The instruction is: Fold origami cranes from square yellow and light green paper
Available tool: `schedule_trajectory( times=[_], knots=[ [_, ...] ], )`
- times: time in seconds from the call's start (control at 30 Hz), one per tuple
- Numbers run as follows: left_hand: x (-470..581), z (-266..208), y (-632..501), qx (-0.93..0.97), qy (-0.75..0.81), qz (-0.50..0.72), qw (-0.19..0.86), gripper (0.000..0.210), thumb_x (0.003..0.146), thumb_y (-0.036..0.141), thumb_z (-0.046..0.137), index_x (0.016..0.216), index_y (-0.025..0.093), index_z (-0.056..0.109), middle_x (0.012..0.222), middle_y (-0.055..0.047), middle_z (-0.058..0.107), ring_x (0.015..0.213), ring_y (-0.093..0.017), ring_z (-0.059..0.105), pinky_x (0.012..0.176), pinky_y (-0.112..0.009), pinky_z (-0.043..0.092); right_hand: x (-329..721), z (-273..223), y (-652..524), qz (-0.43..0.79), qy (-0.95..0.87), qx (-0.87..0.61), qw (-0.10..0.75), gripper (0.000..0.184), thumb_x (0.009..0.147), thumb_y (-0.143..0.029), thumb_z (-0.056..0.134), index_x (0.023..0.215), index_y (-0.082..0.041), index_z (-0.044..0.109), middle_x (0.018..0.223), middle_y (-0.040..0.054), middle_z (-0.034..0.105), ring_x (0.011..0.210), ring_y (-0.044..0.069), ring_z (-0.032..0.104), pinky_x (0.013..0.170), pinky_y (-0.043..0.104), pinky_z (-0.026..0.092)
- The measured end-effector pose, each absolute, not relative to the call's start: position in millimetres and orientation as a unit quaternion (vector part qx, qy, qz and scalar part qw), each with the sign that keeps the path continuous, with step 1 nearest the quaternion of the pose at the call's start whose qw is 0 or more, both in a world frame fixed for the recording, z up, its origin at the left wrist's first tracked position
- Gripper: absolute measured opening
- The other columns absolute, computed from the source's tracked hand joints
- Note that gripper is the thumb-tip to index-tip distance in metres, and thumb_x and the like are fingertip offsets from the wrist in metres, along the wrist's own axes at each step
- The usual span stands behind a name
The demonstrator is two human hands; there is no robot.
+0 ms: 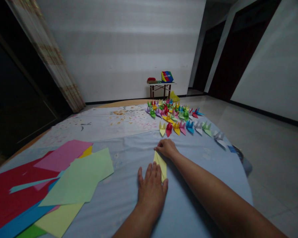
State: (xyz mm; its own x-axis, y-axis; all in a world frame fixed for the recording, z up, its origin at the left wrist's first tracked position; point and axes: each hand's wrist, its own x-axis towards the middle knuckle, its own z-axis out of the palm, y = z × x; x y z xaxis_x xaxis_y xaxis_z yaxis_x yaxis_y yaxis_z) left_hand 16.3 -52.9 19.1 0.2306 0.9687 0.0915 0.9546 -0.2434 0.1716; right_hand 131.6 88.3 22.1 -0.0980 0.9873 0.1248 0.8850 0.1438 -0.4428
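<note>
A narrow folded piece of pale yellow paper [161, 162] lies on the blue-grey tablecloth in front of me. My left hand [151, 186] rests flat over its lower left part with the fingers apart, covering some of it. At the far tip, my right hand [167, 147] has its fingers pinched together on the paper. A crease runs lengthwise along the visible face. Beyond my right hand stands a row of folded paper cranes, among them a pale yellow crane [162, 129], a red crane [169, 129] and a blue crane [189, 127].
Loose coloured sheets overlap at the left, including a light green sheet [76, 178], a pink sheet [64, 154] and a red sheet [12, 191]. Many more cranes [166, 110] crowd the table's far right edge. A small side table [161, 83] with a colourful box [167, 76] stands by the wall.
</note>
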Motion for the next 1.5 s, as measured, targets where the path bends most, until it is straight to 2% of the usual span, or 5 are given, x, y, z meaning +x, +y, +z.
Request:
schedule_trajectory(
  times=[0.27, 0.67, 1.03, 1.27, 1.5],
  knots=[
    [16.9, 17.6, -53.6, 0.785, 0.614, 0.079, 0.025, 0.051, 0.088, 0.041, 0.023, 0.130, 0.017, 0.040, 0.140, -0.007, 0.034, 0.129, -0.024, 0.027, 0.105, -0.055, 0.006, 147.4, 31.5, 70.3, 0.127, -0.749, -0.595, 0.263, 0.025, 0.073, -0.045, 0.059, 0.074, -0.021, 0.066, 0.079, 0.0031, 0.064, 0.082, 0.017, 0.053, 0.070, 0.026, 0.033],
    [19.4, 14.6, -66.1, 0.799, 0.600, 0.040, 0.007, 0.068, 0.086, 0.054, 0.013, 0.136, 0.010, 0.026, 0.143, -0.011, 0.023, 0.134, -0.025, 0.012, 0.106, -0.056, 0.002, 145.3, 18.1, 39.8, 0.137, -0.774, -0.582, 0.208, 0.028, 0.069, -0.049, 0.062, 0.077, -0.022, 0.064, 0.083, 0.0036, 0.059, 0.084, 0.018, 0.047, 0.070, 0.028, 0.027],
    [22.0, 33.1, -109.6, 0.824, 0.560, -0.014, 0.090, 0.068, 0.086, 0.056, 0.013, 0.136, 0.011, 0.023, 0.144, -0.010, 0.016, 0.133, -0.025, 0.010, 0.106, -0.057, 0.006, 146.7, 14.6, 42.4, 0.143, -0.776, -0.581, 0.199, 0.031, 0.069, -0.052, 0.060, 0.078, -0.023, 0.063, 0.085, 0.0041, 0.059, 0.084, 0.019, 0.046, 0.069, 0.029, 0.026],
    [2.4, 50.4, -131.0, 0.865, 0.487, -0.027, 0.118, 0.062, 0.086, 0.056, 0.018, 0.134, 0.019, 0.030, 0.139, -0.008, 0.032, 0.129, -0.028, 0.027, 0.102, -0.060, 0.019, 147.8, 14.8, 41.6, 0.140, -0.777, -0.581, 0.199, 0.031, 0.068, -0.052, 0.061, 0.078, -0.023, 0.062, 0.086, 0.0038, 0.059, 0.085, 0.020, 0.046, 0.069, 0.029, 0.026],
    [-3.4, 39.2, -105.9, 0.822, 0.567, 0.021, 0.039, 0.060, 0.088, 0.051, 0.020, 0.136, 0.017, 0.027, 0.143, -0.008, 0.028, 0.131, -0.027, 0.022, 0.105, -0.057, 0.012, 148.1, 15.8, 41.2, 0.142, -0.776, -0.583, 0.194, 0.031, 0.069, -0.052, 0.060, 0.078, -0.023, 0.063, 0.088, 0.0038, 0.059, 0.087, 0.020, 0.046, 0.070, 0.029, 0.026]
  ],
)
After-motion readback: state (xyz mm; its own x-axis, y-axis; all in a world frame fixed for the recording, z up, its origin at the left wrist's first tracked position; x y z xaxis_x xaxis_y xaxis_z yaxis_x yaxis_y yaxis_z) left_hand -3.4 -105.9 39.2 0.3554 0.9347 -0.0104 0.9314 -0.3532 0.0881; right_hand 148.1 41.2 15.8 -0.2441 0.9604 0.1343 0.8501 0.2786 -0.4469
